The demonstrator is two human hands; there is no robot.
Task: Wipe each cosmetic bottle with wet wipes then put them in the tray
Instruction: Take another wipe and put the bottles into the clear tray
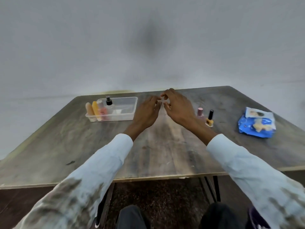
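Observation:
My left hand and my right hand meet fingertip to fingertip above the middle of the table. The right thumb and forefinger pinch a small pale scrap, seemingly a wet wipe; it is blurred. The left fingers reach fairly straight toward it. A clear plastic tray stands to the left, with several bottles upright at its left end, among them a black-capped spray bottle. Right of my hands stand a pink-capped bottle and a yellow nail-polish bottle. A blue wet-wipe pack lies far right.
The wooden table runs up to a grey wall at the back. Its front edge is near me, with black metal legs and my knees below it. The tray's right half holds nothing.

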